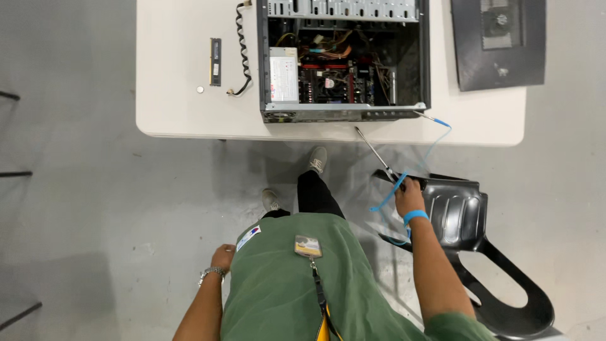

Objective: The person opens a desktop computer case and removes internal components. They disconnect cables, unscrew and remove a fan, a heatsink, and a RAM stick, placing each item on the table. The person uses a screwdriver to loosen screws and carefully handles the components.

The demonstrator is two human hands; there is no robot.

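Green apron (284,284) with a badge on a lanyard (308,246) filled the lower centre of the view, cut off by the bottom edge. Right hand (409,197), wearing a blue wrist strap (415,216), was closed around the handle of a long screwdriver (375,151); the handle itself was hidden in the fist, and the shaft pointed up toward the open computer case (344,60). A thin blue cord (435,142) ran from the strap to the case's near right corner. Left hand (222,257), with a metal watch (212,273), hung loosely curled beside the apron, holding nothing; its fingers were partly hidden.

Left of the case, on the white table (170,95), lay a memory module (216,61), a small coin-like disc (200,89) too small to identify, and a coiled cable (242,50). Right of the case lay a dark side panel (499,41), cut off at the top. Below the case's right corner stood a black chair (467,221).
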